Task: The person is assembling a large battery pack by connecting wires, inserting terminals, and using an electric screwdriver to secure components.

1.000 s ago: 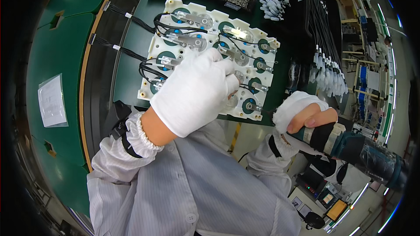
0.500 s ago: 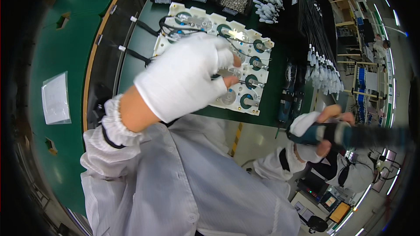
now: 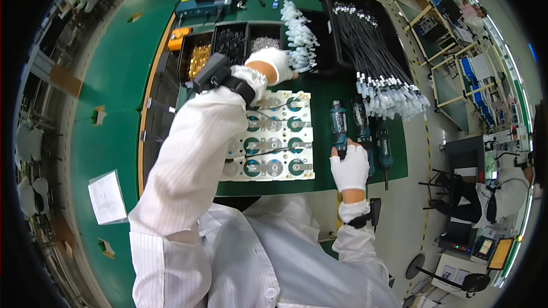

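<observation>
My left hand, in a white fingerless glove, reaches over the front of the bin of small silver fasteners. Most of its fingers are hidden, so their grip does not show. My right hand, gloved the same way, is closed around the lower end of a blue-and-black cordless screwdriver at the right of the green table. Below my left forearm sits a white moulded tray with round parts, clear strips and black wires; the sleeve covers its left side.
More cordless screwdrivers lie right of my right hand. Black cables with white ends fill a dark tray. White connectors stand beside the bins. Brass-coloured parts and black parts occupy two bins. A person sits far right.
My left hand has gone from over the white tray to the silver-fastener bin. My right hand has brought the screwdriver from the right, off the table, to the tabletop. The view has shifted.
</observation>
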{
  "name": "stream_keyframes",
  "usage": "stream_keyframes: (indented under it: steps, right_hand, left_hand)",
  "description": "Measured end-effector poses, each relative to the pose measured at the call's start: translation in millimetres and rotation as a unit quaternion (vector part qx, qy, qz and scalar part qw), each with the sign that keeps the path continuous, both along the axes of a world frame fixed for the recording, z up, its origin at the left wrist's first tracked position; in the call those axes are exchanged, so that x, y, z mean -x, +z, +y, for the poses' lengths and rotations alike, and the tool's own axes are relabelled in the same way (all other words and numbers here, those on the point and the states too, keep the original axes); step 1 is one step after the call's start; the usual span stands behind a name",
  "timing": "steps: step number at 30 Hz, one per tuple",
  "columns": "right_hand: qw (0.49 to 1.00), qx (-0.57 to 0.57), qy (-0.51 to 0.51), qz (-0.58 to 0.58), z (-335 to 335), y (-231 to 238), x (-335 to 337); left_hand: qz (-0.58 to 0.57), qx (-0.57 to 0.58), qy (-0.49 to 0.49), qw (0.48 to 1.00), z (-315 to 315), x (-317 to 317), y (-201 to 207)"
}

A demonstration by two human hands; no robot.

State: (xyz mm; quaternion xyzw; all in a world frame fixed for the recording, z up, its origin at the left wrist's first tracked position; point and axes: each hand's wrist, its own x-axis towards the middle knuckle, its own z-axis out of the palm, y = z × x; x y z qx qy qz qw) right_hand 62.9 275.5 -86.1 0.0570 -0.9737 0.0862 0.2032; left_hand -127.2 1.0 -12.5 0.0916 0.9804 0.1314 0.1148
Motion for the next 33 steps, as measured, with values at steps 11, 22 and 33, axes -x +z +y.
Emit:
stream_keyframes:
  steps: [11, 22, 33]
  right_hand:
    - [0.929, 0.112, 0.237, -0.260, -52, 116, 11]
    - [0.860, 0.248, 0.376, -0.241, -49, 114, 9]
    - [0.878, 0.132, 0.431, -0.163, -55, 115, 6]
  left_hand:
    - [0.126, 0.047, -0.088, 0.987, 26, -11, 27]
    - [0.097, 0.007, -0.047, 0.994, 37, 1, 9]
    - [0.057, -0.435, 0.011, 0.898, -75, -182, 118]
